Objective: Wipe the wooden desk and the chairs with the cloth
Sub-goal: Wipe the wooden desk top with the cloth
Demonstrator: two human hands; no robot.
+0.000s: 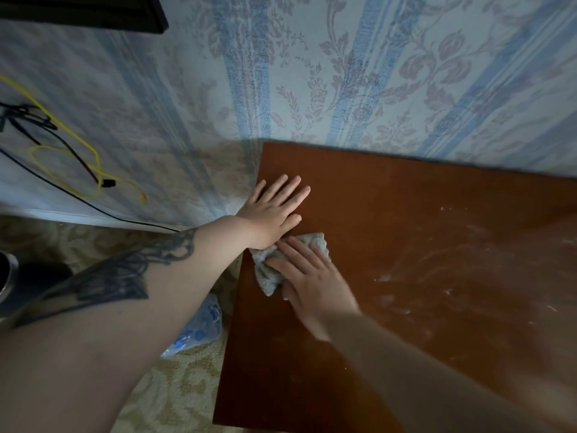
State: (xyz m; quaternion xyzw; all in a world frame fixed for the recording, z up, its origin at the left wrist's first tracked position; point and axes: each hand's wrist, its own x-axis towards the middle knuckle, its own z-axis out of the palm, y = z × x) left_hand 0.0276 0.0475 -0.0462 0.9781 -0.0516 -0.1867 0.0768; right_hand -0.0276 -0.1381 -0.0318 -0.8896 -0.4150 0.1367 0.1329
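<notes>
The wooden desk (421, 220) has a reddish-brown top that stands against the wall. Pale dust streaks and smears show on its right part. My left hand (274, 210) lies flat on the desk near the far left corner, fingers straight and spread. Just in front of it, my right hand (309, 276) presses a crumpled grey-blue cloth (265, 273) onto the desk near the left edge, fingers straight over it. The right hand is slightly blurred. No chair is in view.
Blue floral wallpaper (343, 89) backs the desk. Left of the desk, yellow and black cables (90, 170) hang along the wall. A blue-and-clear plastic bag (199, 329) lies on the patterned carpet (175, 385) beside the desk's left edge. A dark object (18, 279) sits far left.
</notes>
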